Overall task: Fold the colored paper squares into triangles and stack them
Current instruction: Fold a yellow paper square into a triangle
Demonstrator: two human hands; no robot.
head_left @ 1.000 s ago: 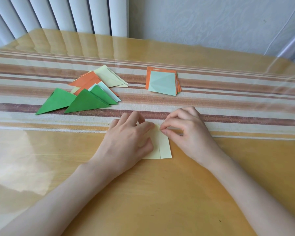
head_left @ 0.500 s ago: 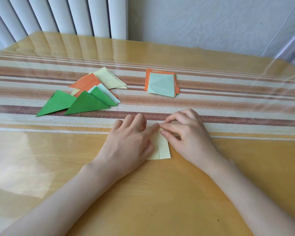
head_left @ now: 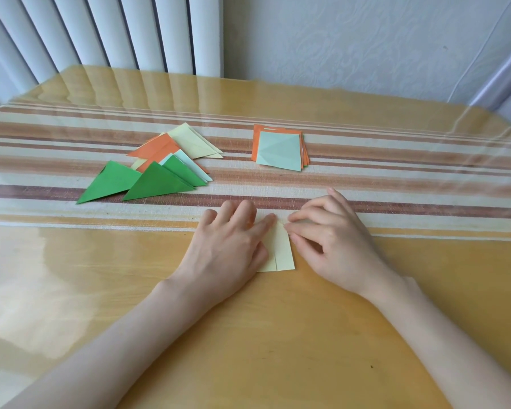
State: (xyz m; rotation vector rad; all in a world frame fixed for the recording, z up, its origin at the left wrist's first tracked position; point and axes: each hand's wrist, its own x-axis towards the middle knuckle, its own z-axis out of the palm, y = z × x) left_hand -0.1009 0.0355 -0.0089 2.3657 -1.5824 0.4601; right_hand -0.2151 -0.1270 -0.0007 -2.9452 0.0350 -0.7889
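- Yellow paper square (head_left: pixel 282 252) is lying flat on the counter (head_left: pixel 248 335), just at the near edge of the striped runner (head_left: pixel 396 172). It is partly folded, with one flap edge running up its visible part.
- The left hand (head_left: pixel 227 246) is resting palm-down over the sheet's 9 o'clock side, fingers nearly straight and spread. It is gripping nothing; to me it is working as a weight so the paper cannot slide while the fold is lined up.
- The right hand (head_left: pixel 334 243) is curling in from 3 o'clock, thumb and forefinger closing on the sheet's 12 o'clock corner. It seems to be pinching that corner to match the edges before creasing, though how firmly I cannot tell.
- The folded triangles (head_left: pixel 157 166) are sitting at 10 o'clock from the hands, in green, orange, pale yellow and pale blue. They are fanning out loosely and overlapping rather than stacked squarely, so tidying them looks like a step not yet done.
- The unfolded squares (head_left: pixel 279 150) are waiting at 12 o'clock, well apart from the triangles, with a pale green sheet on top and orange edges showing beneath. Keeping the two piles apart is probably making it easy to see what is left.
- The task is looking roughly midway.
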